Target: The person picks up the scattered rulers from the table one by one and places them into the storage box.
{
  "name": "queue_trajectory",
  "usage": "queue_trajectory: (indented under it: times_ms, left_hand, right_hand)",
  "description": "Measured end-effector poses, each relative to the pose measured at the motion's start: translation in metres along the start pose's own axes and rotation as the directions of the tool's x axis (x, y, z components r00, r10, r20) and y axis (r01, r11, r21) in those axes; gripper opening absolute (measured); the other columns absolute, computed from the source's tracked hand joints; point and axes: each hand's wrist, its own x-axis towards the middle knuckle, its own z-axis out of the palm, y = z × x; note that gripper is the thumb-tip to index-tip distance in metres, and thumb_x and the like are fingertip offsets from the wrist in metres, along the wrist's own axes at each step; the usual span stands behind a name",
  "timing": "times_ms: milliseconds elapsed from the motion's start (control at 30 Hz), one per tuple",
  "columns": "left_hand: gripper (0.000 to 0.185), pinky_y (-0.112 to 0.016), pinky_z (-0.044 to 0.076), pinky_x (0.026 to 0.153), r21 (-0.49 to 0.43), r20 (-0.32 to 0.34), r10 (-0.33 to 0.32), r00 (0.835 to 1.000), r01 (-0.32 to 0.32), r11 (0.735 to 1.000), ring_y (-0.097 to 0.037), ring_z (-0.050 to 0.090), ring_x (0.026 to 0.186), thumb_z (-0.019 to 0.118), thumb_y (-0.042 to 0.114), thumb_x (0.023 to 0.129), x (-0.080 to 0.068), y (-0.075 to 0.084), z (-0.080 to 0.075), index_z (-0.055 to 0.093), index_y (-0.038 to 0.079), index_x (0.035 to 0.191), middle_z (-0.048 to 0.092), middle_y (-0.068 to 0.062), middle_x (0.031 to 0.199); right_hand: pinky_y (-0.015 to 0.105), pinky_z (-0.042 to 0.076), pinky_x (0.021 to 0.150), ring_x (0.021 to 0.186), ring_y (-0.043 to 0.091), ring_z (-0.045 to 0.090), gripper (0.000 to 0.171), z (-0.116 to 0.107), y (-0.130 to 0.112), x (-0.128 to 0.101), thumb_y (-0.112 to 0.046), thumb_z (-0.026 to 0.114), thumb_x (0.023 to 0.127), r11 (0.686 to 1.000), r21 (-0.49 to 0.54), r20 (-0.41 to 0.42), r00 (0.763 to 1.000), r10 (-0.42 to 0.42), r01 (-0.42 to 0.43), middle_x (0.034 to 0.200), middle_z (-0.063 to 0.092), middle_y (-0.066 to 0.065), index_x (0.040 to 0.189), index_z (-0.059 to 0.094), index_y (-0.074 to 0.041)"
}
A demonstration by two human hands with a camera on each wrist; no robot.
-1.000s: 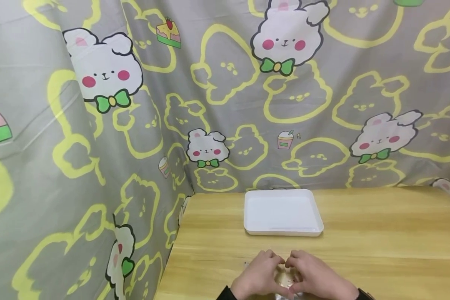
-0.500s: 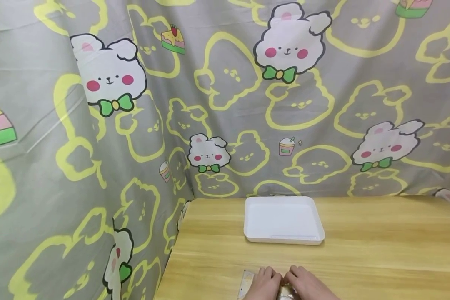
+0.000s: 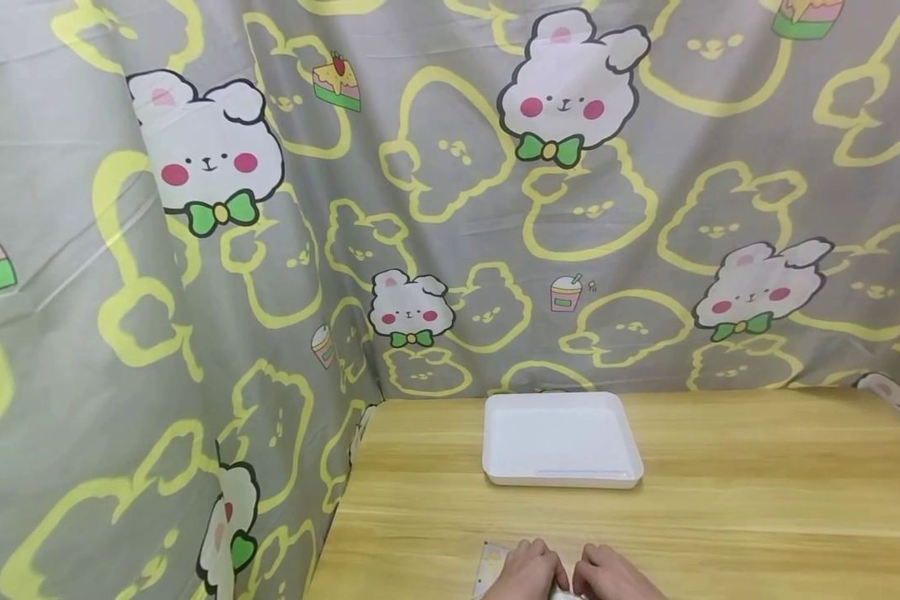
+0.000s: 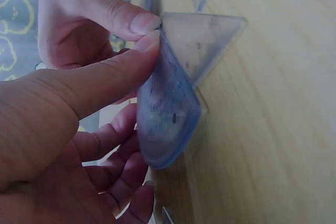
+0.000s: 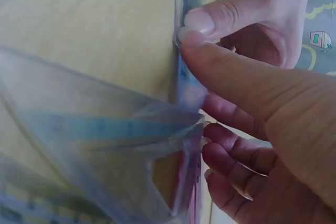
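At the near edge of the table my left hand and right hand are close together, both on a clear plastic bag with a blue-tinted strip. In the left wrist view my left hand pinches the folded bag at its top edge, thumb against thumb with the right hand. The right wrist view shows my right hand pinching the same edge of the bag, with the left hand just above it. Most of the bag is hidden below the head view's edge.
An empty white tray lies on the wooden table, beyond the hands. A grey curtain with rabbit prints hangs behind the table and along its left side.
Both hands have slid down towards the bottom edge of the head view and show less. A corner of the bag now shows left of the left hand.
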Motion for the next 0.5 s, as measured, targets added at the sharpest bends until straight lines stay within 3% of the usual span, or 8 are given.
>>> queue_trajectory:
  times_ms: [67,133,300,433,500]
  left_hand:
    - [0.019,-0.016,0.03,0.069,-0.02,0.008,0.008,1.0,-0.008,1.0,0.004,0.03,0.075,0.089,0.027,0.079,-0.001,-0.002,-0.001,0.073,0.021,0.087,0.044,0.018,0.082]
    - [0.019,-0.016,0.03,0.069,-0.061,0.022,0.019,1.0,-0.017,0.998,0.004,0.03,0.074,0.088,0.026,0.081,-0.002,-0.003,-0.002,0.071,0.02,0.087,0.043,0.018,0.08]
    - [0.016,-0.012,0.034,0.067,-0.165,0.036,0.092,0.995,-0.085,0.983,0.007,0.036,0.07,0.08,0.022,0.088,-0.004,-0.003,-0.001,0.066,0.017,0.092,0.05,0.017,0.072]
    - [0.012,-0.011,0.043,0.064,-0.354,0.066,0.073,0.995,-0.045,0.934,0.009,0.048,0.065,0.076,0.014,0.092,-0.01,0.0,-0.001,0.065,0.014,0.096,0.06,0.015,0.07]
    - [0.013,-0.012,0.047,0.065,-0.459,0.088,0.044,0.995,0.001,0.888,0.009,0.054,0.065,0.077,0.013,0.093,-0.015,-0.001,-0.002,0.065,0.012,0.097,0.064,0.014,0.072]
  right_hand:
    - [0.014,0.03,0.059,0.072,-0.007,0.029,0.02,-0.001,-0.002,0.001,-0.014,0.083,0.075,0.995,0.069,0.07,0.996,0.062,-0.067,0.078,0.038,-0.021,0.077,0.064,-0.02]
    - [0.017,0.033,0.059,0.071,-0.007,0.032,0.02,-0.004,-0.005,0.001,-0.015,0.082,0.078,0.972,0.152,0.154,0.976,0.154,-0.178,0.077,0.04,-0.022,0.078,0.063,-0.021]
    - [0.021,0.033,0.06,0.069,-0.003,0.037,0.02,-0.014,-0.009,-0.001,-0.014,0.078,0.081,0.871,0.298,0.278,0.909,0.311,-0.39,0.07,0.043,-0.023,0.077,0.06,-0.022]
    - [0.021,0.034,0.058,0.069,-0.002,0.038,0.02,-0.018,-0.011,-0.003,-0.013,0.077,0.081,0.839,0.349,0.273,0.901,0.336,-0.419,0.069,0.045,-0.022,0.077,0.059,-0.022]
    - [0.022,0.035,0.057,0.068,-0.002,0.04,0.02,-0.019,-0.011,-0.003,-0.015,0.077,0.083,0.81,0.384,0.295,0.89,0.347,-0.443,0.068,0.046,-0.02,0.078,0.059,-0.022]
